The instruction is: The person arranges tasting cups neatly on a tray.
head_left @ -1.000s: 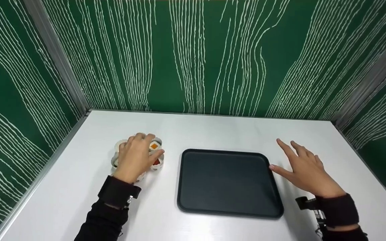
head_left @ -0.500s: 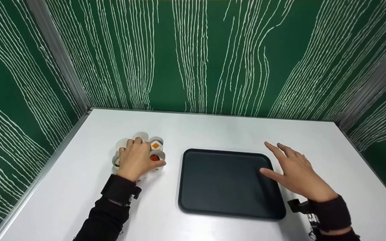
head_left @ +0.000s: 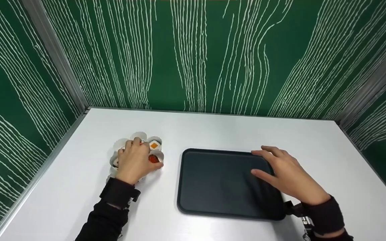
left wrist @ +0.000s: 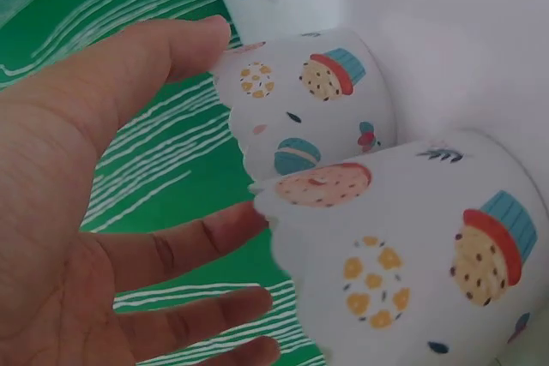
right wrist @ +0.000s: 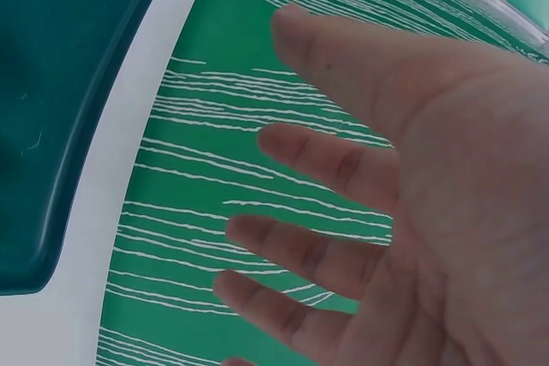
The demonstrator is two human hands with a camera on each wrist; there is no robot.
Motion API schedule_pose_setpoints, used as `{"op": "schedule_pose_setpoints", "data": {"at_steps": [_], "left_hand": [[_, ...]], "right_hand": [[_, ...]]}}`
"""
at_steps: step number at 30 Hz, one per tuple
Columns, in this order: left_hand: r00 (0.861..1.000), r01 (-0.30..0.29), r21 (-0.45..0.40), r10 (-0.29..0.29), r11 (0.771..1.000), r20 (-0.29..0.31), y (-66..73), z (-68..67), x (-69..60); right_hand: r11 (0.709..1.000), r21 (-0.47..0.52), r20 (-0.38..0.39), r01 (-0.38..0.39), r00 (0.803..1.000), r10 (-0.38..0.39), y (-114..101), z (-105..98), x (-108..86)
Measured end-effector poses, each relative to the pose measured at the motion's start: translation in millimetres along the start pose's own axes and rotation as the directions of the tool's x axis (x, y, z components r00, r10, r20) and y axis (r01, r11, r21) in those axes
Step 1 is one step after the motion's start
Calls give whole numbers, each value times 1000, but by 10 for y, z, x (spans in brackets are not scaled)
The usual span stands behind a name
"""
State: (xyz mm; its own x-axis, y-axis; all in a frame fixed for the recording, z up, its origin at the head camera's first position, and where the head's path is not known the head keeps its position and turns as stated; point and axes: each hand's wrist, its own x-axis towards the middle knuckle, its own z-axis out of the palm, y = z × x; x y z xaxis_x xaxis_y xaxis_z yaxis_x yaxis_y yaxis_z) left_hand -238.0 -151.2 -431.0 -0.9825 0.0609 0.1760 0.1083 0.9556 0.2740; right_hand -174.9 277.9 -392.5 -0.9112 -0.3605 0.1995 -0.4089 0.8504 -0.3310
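Several white paper cups stand bunched at the left of the table; one holds a white piece with an orange diamond (head_left: 154,145), another something red (head_left: 153,159). My left hand (head_left: 134,162) is over the bunch, fingertips bent down among the cups. In the left wrist view that hand (left wrist: 69,177) has its thumb tip at the rim of the farther printed cup (left wrist: 317,109) and a fingertip at the nearer cup (left wrist: 412,255); no grip is visible. Above the right side of a dark tray (head_left: 226,184) is my right hand (head_left: 290,172), fingers spread, holding nothing, also in the right wrist view (right wrist: 463,177).
The dark tray lies flat on the white table (head_left: 209,130), to the right of the cups. Green walls (head_left: 163,60) with white wavy lines rise behind and at both sides, with grey frame posts in the corners.
My right hand has moved left from beside the tray to over its right edge. My left hand has shifted slightly, uncovering more of the cups; the cups and tray have stayed in place.
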Motion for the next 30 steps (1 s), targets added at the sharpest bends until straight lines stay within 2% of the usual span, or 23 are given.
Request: {"op": "schedule_pose_setpoints", "data": {"at_steps": [20, 30], "left_hand": [[999, -21, 16, 21, 1000, -35, 1, 104, -18], [1000, 1, 2, -1, 1000, -14, -20, 105, 5]], "right_hand": [[999, -10, -41, 32, 999, -32, 6, 36, -48], [1000, 3, -7, -9, 1000, 9, 28, 6, -38]]}}
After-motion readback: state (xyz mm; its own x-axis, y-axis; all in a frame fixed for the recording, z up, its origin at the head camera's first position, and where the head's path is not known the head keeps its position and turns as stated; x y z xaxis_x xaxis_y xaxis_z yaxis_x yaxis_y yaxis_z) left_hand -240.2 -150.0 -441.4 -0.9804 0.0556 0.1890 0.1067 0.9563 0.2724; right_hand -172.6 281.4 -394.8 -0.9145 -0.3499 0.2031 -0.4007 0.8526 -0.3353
